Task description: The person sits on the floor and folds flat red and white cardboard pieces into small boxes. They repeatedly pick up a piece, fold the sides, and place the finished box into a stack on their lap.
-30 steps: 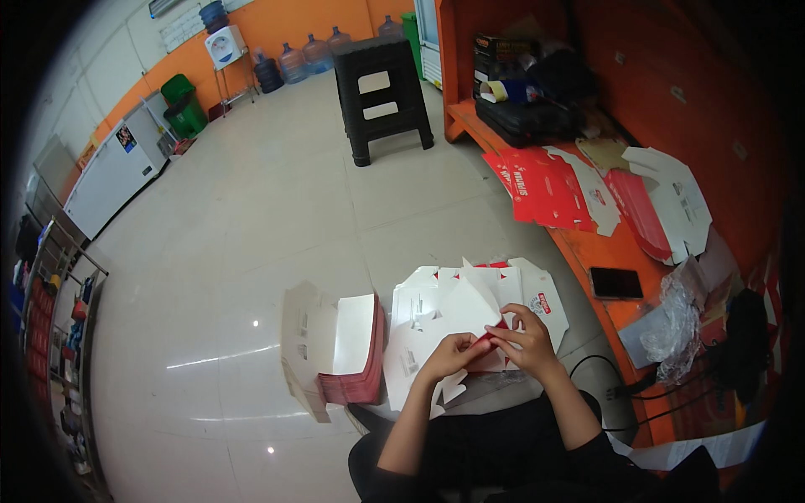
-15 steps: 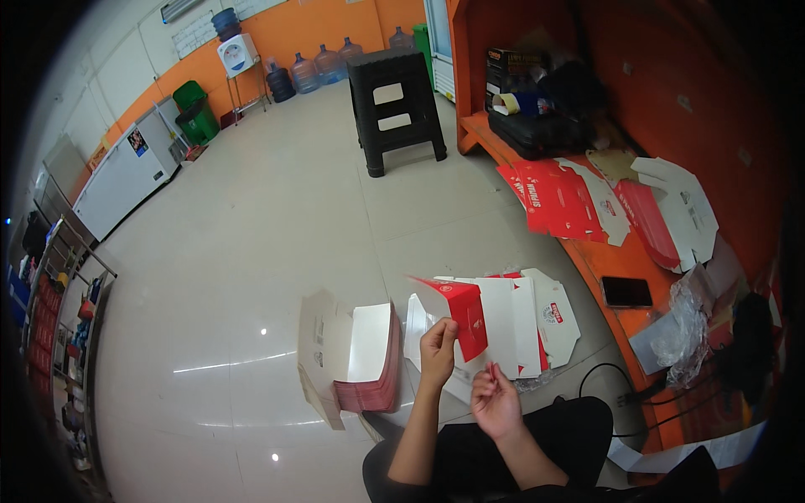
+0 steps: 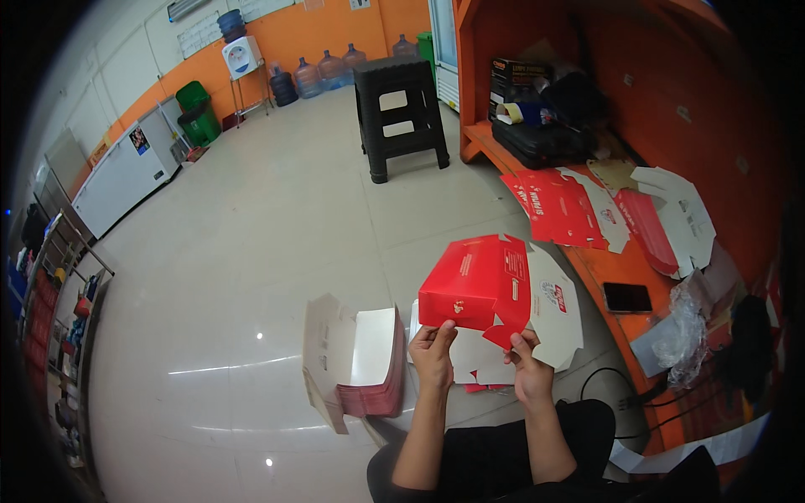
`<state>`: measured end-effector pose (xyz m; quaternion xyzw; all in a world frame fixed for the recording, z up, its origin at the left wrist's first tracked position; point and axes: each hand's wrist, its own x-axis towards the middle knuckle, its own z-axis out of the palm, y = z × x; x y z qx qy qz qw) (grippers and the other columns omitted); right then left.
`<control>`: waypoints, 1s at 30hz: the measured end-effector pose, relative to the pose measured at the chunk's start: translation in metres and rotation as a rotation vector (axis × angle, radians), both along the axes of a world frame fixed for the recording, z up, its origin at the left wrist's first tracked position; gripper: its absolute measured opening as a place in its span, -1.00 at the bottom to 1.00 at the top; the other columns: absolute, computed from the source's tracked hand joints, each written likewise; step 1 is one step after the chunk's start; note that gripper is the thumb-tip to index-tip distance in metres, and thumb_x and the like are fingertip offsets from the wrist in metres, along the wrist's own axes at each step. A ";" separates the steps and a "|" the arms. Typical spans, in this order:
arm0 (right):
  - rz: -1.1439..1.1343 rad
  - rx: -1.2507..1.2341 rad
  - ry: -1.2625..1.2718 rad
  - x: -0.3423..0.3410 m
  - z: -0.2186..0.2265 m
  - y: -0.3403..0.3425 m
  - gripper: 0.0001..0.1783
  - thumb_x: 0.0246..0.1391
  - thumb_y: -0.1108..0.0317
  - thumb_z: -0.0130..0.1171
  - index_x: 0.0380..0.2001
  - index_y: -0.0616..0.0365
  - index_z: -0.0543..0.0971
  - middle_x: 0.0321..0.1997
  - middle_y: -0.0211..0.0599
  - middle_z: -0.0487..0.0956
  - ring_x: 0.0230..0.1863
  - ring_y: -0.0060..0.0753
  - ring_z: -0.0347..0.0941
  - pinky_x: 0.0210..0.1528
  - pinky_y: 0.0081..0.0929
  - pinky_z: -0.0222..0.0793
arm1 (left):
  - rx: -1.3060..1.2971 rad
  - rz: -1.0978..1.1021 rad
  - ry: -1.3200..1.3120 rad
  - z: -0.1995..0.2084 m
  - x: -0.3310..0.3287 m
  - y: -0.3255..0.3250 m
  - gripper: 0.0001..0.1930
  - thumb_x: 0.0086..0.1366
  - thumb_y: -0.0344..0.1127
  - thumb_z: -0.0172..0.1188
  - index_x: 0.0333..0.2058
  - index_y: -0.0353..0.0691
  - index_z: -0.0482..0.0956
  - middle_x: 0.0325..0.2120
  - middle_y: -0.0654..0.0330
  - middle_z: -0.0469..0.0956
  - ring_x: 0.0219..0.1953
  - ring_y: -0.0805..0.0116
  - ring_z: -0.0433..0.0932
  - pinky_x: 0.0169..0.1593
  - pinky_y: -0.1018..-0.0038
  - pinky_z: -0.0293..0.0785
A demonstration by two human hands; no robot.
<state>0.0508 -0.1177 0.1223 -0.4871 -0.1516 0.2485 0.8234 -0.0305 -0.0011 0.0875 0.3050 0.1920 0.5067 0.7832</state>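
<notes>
A partly folded red cardboard box [image 3: 465, 277] is held up in front of me, its side walls bent at the creases. My left hand [image 3: 434, 352] is closed, pinching its near left corner between thumb and fingers. At the near right corner, my right hand [image 3: 532, 369] grips a small red flap. A white lid panel [image 3: 553, 314] with cut corners shows just right of the box; whether it joins the held box or lies below it, I cannot tell. Left of my hands, a nested stack of folded boxes [image 3: 369, 398] stands on the floor, white inside and red outside.
An orange shelf [image 3: 587, 268] runs along the right, bearing flat red box blanks [image 3: 566, 210], a phone [image 3: 627, 298] and crumpled plastic [image 3: 683, 335]. A black stool [image 3: 402, 117] stands ahead on the tiled floor. A black cable [image 3: 599, 369] curves beside my right knee.
The red box has been turned and raised, so its broad red outside now shows. My right hand, earlier apart from it, has moved right and taken hold of its flap.
</notes>
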 end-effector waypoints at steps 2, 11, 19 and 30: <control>-0.069 -0.009 -0.131 -0.006 -0.001 0.001 -0.90 -0.01 0.48 0.22 -0.42 0.15 0.49 -0.46 -0.36 0.50 -0.49 -0.56 0.40 -0.49 -0.63 0.29 | 0.045 0.034 -0.053 0.006 -0.001 -0.004 -0.85 0.14 -0.53 0.20 -0.27 -0.33 0.53 -0.33 0.17 0.57 -0.31 0.48 0.53 -0.15 0.53 0.47; -0.386 0.154 -0.157 -0.039 -0.004 0.024 -0.84 -0.06 0.57 0.24 -0.40 0.15 0.48 -0.56 -0.44 0.47 -0.62 -0.71 0.28 -0.56 -0.74 0.19 | 0.075 0.087 -0.111 0.027 0.009 -0.036 -0.73 0.06 -0.63 0.23 -0.20 -0.37 0.54 -0.25 0.14 0.57 -0.18 0.46 0.51 -0.06 0.52 0.40; -0.017 0.200 0.158 -0.038 0.022 0.044 -0.65 -0.01 0.50 0.20 -0.12 0.19 0.41 -0.49 -0.47 0.44 -0.49 -0.72 0.30 -0.46 -0.80 0.17 | 0.043 -0.118 -0.138 -0.014 0.019 -0.030 -0.63 0.12 -0.31 0.28 -0.11 -0.30 0.46 -0.21 0.16 0.54 -0.13 0.40 0.49 -0.06 0.48 0.40; 0.356 -0.487 -1.612 -0.097 -0.085 0.185 -0.72 -0.01 0.34 -0.03 -0.17 -0.03 0.47 -0.49 -0.19 0.55 -0.47 -0.14 0.51 -0.44 -0.15 0.40 | 1.424 -0.640 1.341 -0.163 0.033 -0.037 -0.21 0.01 0.07 0.25 0.18 -0.12 0.20 0.27 0.16 0.04 0.32 0.17 -0.03 0.22 -0.11 -0.03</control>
